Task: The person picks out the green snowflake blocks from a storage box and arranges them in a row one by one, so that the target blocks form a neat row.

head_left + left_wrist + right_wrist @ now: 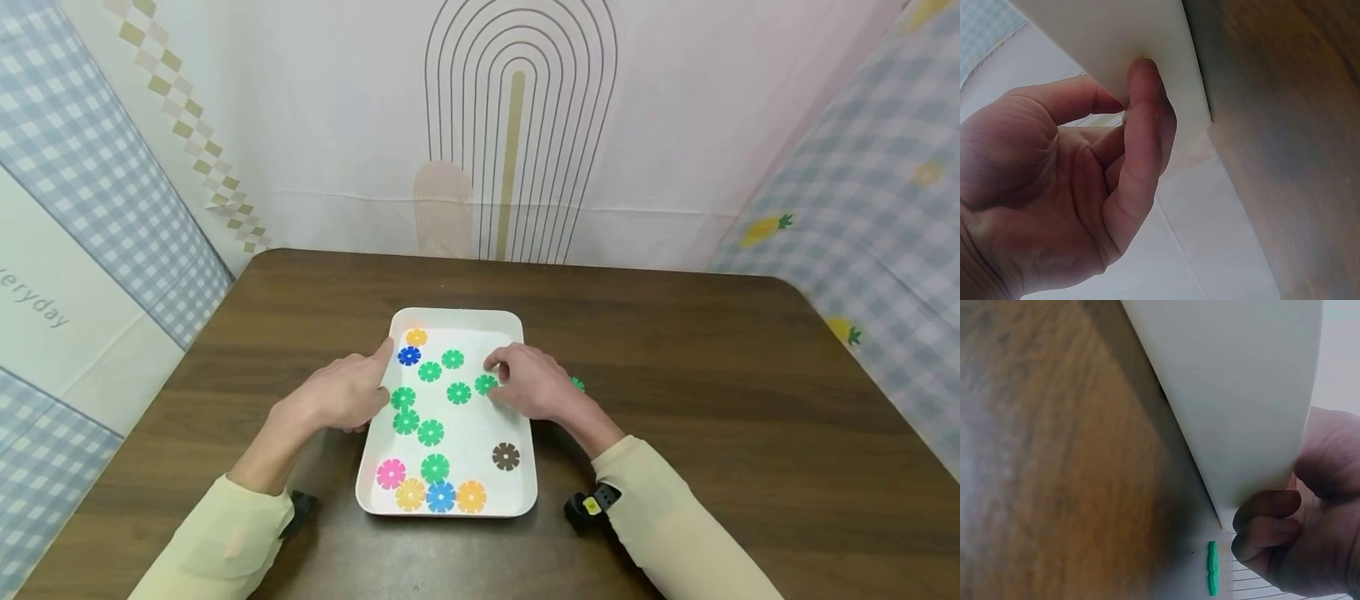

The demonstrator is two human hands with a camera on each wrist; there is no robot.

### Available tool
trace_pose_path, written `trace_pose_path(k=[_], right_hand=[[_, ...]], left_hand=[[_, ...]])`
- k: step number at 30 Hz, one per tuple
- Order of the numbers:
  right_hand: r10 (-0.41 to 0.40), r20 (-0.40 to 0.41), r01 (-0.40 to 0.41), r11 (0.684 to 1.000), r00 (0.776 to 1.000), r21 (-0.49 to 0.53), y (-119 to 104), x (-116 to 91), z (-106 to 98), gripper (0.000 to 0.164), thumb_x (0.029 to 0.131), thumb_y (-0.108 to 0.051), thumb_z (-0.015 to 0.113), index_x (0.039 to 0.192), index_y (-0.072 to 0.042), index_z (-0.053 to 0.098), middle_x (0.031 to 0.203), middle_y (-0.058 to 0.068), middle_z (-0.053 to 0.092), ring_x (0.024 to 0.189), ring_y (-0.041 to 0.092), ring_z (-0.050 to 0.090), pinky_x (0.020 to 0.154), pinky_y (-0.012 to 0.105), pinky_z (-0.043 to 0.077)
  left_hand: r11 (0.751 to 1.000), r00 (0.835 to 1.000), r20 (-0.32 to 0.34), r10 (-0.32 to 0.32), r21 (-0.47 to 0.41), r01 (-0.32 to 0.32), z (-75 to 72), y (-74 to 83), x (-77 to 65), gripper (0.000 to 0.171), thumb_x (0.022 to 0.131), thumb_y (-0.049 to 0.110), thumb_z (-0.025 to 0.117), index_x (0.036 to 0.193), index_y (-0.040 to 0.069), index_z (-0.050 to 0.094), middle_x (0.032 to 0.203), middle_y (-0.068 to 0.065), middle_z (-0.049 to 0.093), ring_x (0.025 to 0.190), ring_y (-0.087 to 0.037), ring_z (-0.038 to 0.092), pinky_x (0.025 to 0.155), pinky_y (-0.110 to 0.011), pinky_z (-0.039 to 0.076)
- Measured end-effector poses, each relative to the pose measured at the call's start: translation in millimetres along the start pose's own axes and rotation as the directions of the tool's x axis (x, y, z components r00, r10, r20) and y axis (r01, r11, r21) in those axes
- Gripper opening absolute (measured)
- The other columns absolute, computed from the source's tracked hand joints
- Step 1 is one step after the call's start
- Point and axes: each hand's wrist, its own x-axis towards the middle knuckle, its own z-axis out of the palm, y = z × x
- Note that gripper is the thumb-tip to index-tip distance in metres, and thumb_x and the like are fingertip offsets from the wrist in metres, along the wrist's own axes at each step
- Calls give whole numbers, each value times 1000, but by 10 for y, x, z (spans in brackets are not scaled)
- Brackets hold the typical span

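Note:
A white tray [480, 450] holding several notched plastic discs lies on the table. My left hand [348, 392] grips the tray's left edge in the head view. In the left wrist view its curled fingers [1141, 144] lie against the tray's outer wall. My right hand [532, 382] reaches over the right rim, thumb and index finger spread about a green disc [484, 384] lying in the tray. The right wrist view shows its other fingers [1266, 525] bent at the tray's outer wall. Whether the thumb touches that disc I cannot tell.
Other green discs [458, 393] lie around the tray, with an orange disc [471, 497], a pink disc [391, 474] and a brown disc [506, 456]. Outside the tray, another green disc [577, 383] is on the wooden table [690, 400], partly behind my right hand.

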Motion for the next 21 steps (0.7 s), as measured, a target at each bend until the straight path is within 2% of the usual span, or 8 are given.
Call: trace_pose_path(k=[8, 16, 21], right_hand=[[-21, 31, 21, 1000, 999, -16, 14, 16, -13, 25, 91, -15, 80, 115, -10, 77, 99, 4, 61, 87, 19, 54, 71, 30, 43], [-29, 46, 28, 999, 999, 17, 32, 7, -18, 24, 88, -14, 80, 111, -11, 73, 103, 4, 59, 92, 20, 54, 80, 33, 44], [-35, 36, 34, 999, 999, 31, 47, -1, -25, 27, 88, -14, 81, 113, -11, 71, 104, 4, 60, 93, 20, 55, 80, 33, 44]], left_hand=[[1000, 1000, -1, 6, 1, -6, 0, -7, -2, 81, 105, 14, 53, 169, 2, 6, 77, -10, 59, 56, -21, 54, 56, -31, 41], [1000, 1000, 3, 11, 12, -11, 0, 1, -11, 80, 105, 14, 52, 169, 1, 6, 73, -9, 59, 55, -20, 53, 57, -32, 41], [1000, 1000, 1, 8, 3, -8, 4, 13, -11, 81, 105, 14, 53, 169, 1, 6, 75, -10, 59, 55, -21, 53, 56, -31, 40]])
